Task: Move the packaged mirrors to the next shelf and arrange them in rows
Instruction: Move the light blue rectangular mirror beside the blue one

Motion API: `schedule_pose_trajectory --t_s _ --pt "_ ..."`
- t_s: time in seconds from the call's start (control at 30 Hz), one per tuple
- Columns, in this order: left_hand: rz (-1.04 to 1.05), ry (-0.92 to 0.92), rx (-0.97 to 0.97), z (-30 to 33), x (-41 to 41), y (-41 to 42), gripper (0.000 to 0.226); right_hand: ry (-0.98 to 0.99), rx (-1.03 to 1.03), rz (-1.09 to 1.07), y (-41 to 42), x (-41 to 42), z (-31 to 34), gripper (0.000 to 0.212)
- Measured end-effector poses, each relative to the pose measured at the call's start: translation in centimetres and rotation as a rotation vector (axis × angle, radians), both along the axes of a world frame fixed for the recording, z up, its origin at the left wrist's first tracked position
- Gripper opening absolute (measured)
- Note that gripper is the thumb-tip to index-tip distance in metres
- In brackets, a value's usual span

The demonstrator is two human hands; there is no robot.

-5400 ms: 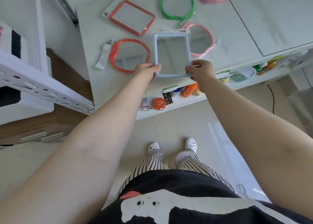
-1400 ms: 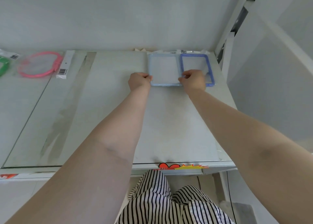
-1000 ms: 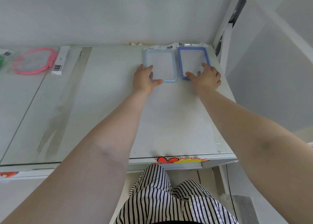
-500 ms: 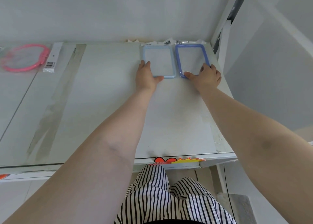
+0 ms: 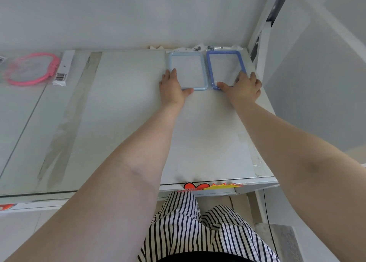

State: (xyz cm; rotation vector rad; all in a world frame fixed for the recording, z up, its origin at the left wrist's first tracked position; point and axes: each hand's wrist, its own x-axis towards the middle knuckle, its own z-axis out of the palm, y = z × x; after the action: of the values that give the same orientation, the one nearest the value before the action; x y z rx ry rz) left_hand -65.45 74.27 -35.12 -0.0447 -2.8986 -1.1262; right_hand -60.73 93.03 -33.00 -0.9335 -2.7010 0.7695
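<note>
Two packaged rectangular mirrors lie side by side at the back right of the white shelf (image 5: pixel 122 123). The light blue mirror (image 5: pixel 188 69) is on the left and the darker blue mirror (image 5: pixel 225 67) on the right, against the back wall. My left hand (image 5: pixel 172 87) lies flat, fingers spread, on the near left corner of the light blue mirror. My right hand (image 5: pixel 242 88) rests flat on the near right corner of the dark blue mirror. Neither hand grips a frame.
A pink round packaged mirror (image 5: pixel 31 68) with a white barcode card (image 5: pixel 61 71) lies on the adjoining shelf at far left. A white upright post (image 5: pixel 261 34) bounds the shelf on the right. Strips of tape (image 5: pixel 67 119) cross the shelf surface.
I carried the light blue mirror from the other shelf and set it beside the dark blue one. My hands let go of its edges and now press flat on both mirrors.
</note>
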Motion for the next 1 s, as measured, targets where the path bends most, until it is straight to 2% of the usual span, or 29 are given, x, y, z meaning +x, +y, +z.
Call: schedule_pose_trajectory --t_s 0.17,0.43,0.6,0.77,1.0 --pt "-0.021 -0.027 -0.119 1.7 1.1 -0.4 0.084 -0.025 0.029 0.057 -0.8 1.1 1.7 0.082" --pt "-0.219 0.000 -0.321 7.9 8.1 -4.2 0.068 -0.075 -0.109 0.377 -4.6 6.3 5.9 0.066" --pt "-0.197 -0.086 -0.405 9.8 14.8 -10.0 0.068 -0.151 -0.107 0.525 -9.3 11.5 7.7 0.060" --pt "-0.121 -0.124 -0.408 10.8 20.1 -15.7 0.066 -0.118 -0.128 0.636 -14.7 15.6 8.4 0.054" --pt "-0.037 -0.142 -0.397 10.8 30.0 -25.6 0.062 -0.057 -0.051 0.813 -22.4 23.1 8.6 0.051"
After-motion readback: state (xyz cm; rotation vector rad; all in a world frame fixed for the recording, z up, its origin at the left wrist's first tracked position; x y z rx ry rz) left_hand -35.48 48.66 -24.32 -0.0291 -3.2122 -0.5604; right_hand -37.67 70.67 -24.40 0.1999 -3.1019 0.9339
